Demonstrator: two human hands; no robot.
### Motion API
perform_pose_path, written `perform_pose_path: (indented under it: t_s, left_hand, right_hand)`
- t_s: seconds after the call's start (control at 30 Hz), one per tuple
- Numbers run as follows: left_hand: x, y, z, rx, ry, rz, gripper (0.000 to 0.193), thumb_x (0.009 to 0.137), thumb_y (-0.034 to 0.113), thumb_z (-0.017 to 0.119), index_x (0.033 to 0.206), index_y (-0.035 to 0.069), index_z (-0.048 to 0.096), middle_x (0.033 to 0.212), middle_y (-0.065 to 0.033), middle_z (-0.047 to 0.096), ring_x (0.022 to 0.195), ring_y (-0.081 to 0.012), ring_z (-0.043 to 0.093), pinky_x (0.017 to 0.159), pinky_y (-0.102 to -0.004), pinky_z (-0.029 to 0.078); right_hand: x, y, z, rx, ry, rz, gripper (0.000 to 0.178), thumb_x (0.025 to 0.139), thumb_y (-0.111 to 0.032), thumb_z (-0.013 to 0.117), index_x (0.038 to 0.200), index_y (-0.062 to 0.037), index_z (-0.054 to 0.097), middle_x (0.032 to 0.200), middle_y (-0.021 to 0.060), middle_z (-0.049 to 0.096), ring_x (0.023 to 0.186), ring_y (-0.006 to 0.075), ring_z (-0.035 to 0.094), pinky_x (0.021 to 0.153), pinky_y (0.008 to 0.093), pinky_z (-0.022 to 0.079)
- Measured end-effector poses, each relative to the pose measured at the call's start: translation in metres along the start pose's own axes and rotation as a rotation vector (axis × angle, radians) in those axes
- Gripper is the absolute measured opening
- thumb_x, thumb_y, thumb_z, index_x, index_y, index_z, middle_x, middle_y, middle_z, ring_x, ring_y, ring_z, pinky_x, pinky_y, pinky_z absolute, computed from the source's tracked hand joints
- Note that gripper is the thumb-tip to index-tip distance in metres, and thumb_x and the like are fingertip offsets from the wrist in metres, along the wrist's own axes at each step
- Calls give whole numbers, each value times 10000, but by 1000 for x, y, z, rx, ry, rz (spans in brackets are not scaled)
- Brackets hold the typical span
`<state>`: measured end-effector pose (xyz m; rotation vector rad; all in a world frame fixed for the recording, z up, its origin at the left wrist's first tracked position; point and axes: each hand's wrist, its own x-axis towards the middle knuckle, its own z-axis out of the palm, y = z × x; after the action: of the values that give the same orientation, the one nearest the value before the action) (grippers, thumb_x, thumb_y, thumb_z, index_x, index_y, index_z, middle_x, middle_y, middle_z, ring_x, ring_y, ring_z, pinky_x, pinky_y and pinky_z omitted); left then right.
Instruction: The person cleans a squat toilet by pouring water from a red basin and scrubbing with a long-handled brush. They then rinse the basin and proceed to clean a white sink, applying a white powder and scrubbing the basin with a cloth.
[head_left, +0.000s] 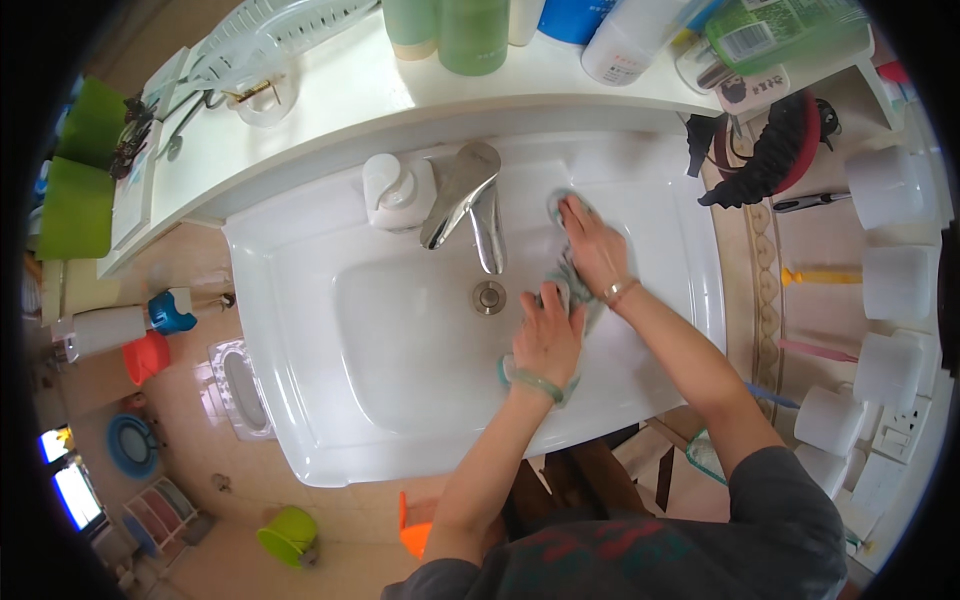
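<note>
A grey-green cloth (568, 272) lies bunched across the right side of the white sink (410, 375). My right hand (598, 250) presses one end of it against the sink's far right ledge, fingers together. Closer to me, my left hand (548, 338) grips the other part, which also shows beside the green bangle (538, 384) on that wrist. Most of the cloth under both palms is hidden. To the left of my hands stand a chrome faucet (470, 195) and the metal drain (488, 297).
A white pump bottle (396, 192) stands behind the basin, left of the faucet. Several bottles, among them a green bottle (474, 38), line the white shelf (330, 130) above. White cups (888, 188) hang along the right wall. A lime bucket (288, 535) sits on the floor at lower left.
</note>
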<state>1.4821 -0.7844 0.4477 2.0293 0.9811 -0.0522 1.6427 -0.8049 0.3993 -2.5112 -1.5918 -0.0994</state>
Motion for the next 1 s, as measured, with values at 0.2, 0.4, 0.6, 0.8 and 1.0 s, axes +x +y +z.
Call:
perform_pose_path:
  t_s: [0.2,0.4,0.6,0.8,1.0]
  left_hand:
    - [56,11,-9,117,24,237,750,826,79,497,1463,131,106,1474,-180,231,837,-373,627,625,-428,536]
    - [92,23,-3,84,-122,271,681,864,106,409,1467,100,92,1520,-97,188,1006,-368,584,803,-442,505]
    - [103,-1,15,63,-6,238,629,883,139,388,1455,78,134,1523,-105,175,1018,-383,580,826,-454,493]
    - [104,10,-1,33,-7,229,634,868,104,412,1449,111,160,1508,-73,229,920,-379,606,765,-485,494]
    - [110,5,11,19,61,207,565,902,140,365,1439,120,190,1480,-79,294,978,-358,595,828,-452,488]
  right_hand:
    - [9,-6,-3,96,39,-24,458,768,-128,553,1209,-12,517,1273,93,526,989,261,586,658,337,526]
    - [-5,17,1,3,86,-73,400,742,-100,573,1123,22,565,1283,119,530,956,259,599,639,345,530]
    - [0,7,12,69,-9,1,369,745,-64,554,1106,-8,600,1249,107,561,896,257,617,622,352,530]
    - [8,2,4,109,196,-56,427,749,-74,579,1175,-49,570,1239,77,569,884,270,624,611,338,528]
    - [7,11,20,53,90,18,410,773,-102,566,1183,-98,578,1196,51,602,862,269,636,598,350,527]
